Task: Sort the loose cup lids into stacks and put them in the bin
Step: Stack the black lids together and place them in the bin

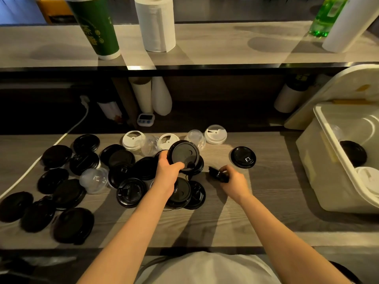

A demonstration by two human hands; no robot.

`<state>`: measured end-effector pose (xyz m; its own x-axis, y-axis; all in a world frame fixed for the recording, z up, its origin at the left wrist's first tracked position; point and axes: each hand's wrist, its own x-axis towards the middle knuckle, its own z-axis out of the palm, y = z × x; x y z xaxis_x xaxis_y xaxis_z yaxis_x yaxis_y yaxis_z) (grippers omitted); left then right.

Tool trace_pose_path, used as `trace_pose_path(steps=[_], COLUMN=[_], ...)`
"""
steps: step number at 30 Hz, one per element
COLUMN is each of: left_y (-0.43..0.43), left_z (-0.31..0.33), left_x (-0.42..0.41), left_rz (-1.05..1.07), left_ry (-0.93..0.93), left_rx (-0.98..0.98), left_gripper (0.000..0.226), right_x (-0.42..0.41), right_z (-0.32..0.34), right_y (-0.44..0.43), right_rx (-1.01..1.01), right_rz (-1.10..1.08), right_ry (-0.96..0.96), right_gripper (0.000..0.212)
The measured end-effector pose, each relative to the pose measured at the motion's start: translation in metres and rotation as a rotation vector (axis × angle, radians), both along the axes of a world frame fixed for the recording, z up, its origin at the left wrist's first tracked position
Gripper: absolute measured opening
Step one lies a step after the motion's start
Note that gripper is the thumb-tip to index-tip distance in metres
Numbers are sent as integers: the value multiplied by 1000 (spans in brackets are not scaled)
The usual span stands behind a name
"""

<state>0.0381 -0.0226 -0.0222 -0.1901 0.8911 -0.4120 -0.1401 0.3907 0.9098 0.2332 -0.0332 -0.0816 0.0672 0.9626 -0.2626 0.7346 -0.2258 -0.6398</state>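
Head view is showing the left hand (168, 171) curling its fingers round a tilted black lid (183, 155) at twelve o'clock; the right hand (233, 179) is clamping a small lid stack (218, 174); loose lids (84, 162) are lying toward nine o'clock, the bin (307, 156) at three; a thin rim grip is risking a slip.
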Motion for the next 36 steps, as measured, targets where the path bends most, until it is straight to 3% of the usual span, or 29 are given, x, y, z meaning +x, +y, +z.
trace_pose_path(steps=[6, 9, 12, 22, 25, 28, 30, 33, 36], left_y=[7, 9, 10, 7, 7, 6, 5, 2, 0], left_z=[-5, -3, -3, 11, 12, 5, 0, -2, -5], left_x=[14, 24, 32, 62, 69, 72, 72, 74, 74], left_rz=[22, 37, 30, 49, 2, -94, -131, -67, -37], left_ry=[-26, -77, -140, -424, -420, -320, -280, -325, -343], left_rx=[-48, -54, -59, -14, -4, -4, -31, -11, -30], left_gripper=[64, 60, 60, 33, 30, 40, 50, 33, 31], right_x=[13, 19, 21, 21, 22, 22, 25, 30, 34], right_z=[25, 48, 64, 71, 68, 66, 64, 58, 56], right_y=[4, 3, 6, 18, 21, 24, 26, 29, 31], right_rx=[54, 57, 11, 29, 97, 146, 104, -3, -65], right_rz=[-272, -304, -240, -14, 23, 56, 79, 110, 136], right_ry=[491, 797, 933, 599, 442, 321, 383, 554, 583], right_gripper=[51, 51, 48, 51, 57, 59, 57, 55, 53])
